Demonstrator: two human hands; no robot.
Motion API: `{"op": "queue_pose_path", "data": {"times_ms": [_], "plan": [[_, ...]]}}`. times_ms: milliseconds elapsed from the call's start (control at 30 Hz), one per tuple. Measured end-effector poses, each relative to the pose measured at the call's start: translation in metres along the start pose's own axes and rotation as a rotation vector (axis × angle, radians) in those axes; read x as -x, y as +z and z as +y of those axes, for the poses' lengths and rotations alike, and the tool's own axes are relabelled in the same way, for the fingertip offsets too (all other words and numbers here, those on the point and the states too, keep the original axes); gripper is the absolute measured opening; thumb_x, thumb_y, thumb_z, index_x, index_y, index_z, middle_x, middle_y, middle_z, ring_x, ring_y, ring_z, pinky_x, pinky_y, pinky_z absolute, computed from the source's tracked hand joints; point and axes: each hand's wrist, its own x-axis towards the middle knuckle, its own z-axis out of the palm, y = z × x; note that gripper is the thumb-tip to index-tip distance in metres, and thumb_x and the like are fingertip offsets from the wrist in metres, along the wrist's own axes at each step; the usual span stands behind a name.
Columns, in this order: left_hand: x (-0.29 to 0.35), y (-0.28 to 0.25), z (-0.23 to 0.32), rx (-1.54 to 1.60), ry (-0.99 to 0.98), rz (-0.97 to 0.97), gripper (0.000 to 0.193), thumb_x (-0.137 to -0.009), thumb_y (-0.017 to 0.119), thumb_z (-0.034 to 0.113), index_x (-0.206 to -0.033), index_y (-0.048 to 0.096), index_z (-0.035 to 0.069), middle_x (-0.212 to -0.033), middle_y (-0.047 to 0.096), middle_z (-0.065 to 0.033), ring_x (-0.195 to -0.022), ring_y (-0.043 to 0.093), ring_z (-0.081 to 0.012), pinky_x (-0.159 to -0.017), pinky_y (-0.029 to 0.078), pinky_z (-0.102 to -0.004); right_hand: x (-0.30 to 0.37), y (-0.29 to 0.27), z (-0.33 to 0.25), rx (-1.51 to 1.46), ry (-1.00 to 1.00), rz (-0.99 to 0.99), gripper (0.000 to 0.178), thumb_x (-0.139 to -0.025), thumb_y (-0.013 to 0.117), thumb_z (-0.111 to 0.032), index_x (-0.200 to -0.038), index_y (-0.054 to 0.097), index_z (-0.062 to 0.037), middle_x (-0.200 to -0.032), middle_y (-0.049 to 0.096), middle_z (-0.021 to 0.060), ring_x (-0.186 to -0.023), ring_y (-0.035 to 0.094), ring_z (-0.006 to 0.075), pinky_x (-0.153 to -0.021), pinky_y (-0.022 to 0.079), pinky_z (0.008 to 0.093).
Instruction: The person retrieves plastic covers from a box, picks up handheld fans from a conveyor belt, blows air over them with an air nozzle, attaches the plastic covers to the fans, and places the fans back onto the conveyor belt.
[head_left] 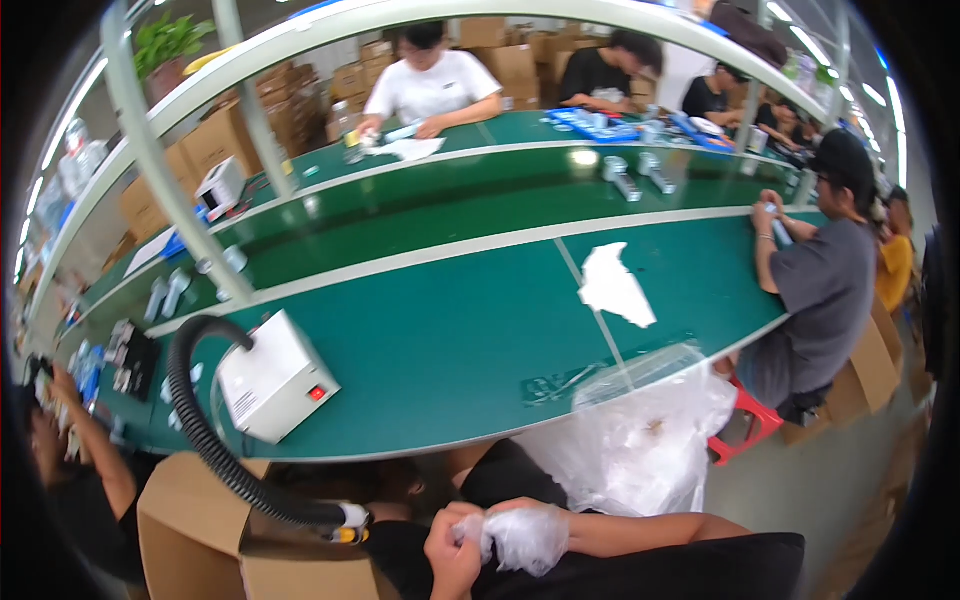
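Evidently left hand point(452, 550) curled closed on clear plastic point(535, 552), bunched rightward of fingers, over nearer right hand point(532, 524); right grip hidden, axis unclear.

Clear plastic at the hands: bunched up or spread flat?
Bunched up: the clear plastic forms a rounded, crumpled wad against the left hand.

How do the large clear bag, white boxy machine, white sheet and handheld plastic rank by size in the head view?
1. Large clear bag
2. White boxy machine
3. Handheld plastic and white sheet: unranked; the plastic is nearer the camera.
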Motion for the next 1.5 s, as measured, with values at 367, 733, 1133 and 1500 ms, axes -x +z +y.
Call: {"op": "queue_pose_path", "data": {"times_ms": [367, 733, 1133, 1500], "plan": [[-0.006, -0.001, -0.031, -0.479, 0.102, 0.172, 0.010, -0.082, 0.055, -0.004, -0.091, 0.052, 0.000, -0.091, 0.059, -0.0116, -0.071, 0.061, -0.0183, -0.064, 0.050, -0.0318, -0.027, 0.004, 0.032, -0.176, -0.074, 0.393, 0.010, -0.096, 0.053, -0.022, -0.091, 0.054, -0.0127, -0.073, 0.052, -0.0002, -0.059, 0.047, 0.0092, -0.052, 0.034, 0.0230], [-0.004, -0.021, -0.064, -0.703, 0.042, 0.178, 0.012, -0.081, 0.060, 0.008, -0.086, 0.050, 0.002, -0.076, 0.057, -0.0162, -0.066, 0.060, -0.0264, -0.061, 0.047, -0.0375, -0.025, -0.025, 0.019, 1.584, -0.676, 0.545, 0.016, -0.083, 0.065, -0.024, -0.080, 0.068, -0.0085, -0.075, 0.065, 0.0069, -0.066, 0.063, 0.0227, -0.054, 0.048, 0.0342], [0.000, -0.040, -0.082, -0.592, -0.244, -0.047, 0.022, -0.076, 0.067, 0.016, -0.085, 0.051, 0.003, -0.073, 0.059, -0.0185, -0.063, 0.059, -0.0299, -0.059, 0.048, -0.0385, -0.021, -0.023, 0.001, 1.890, -0.809, 0.204, 0.014, -0.081, 0.063, -0.022, -0.085, 0.067, -0.0086, -0.096, 0.063, 0.0081, -0.090, 0.061, 0.0270, -0.077, 0.049, 0.0371], [0.005, -0.026, -0.026, -0.196, -0.078, -0.211, 0.011, -0.081, 0.056, -0.005, -0.089, 0.052, 0.001, -0.088, 0.058, -0.0083, -0.078, 0.055, -0.0132, -0.071, 0.045, -0.0243, -0.019, -0.024, -0.010, 0.485, -0.037, 0.161, 0.017, -0.088, 0.051, -0.013, -0.074, 0.060, -0.0096, -0.069, 0.054, -0.0052, -0.060, 0.049, 0.0042, -0.055, 0.038, 0.0236]]}}
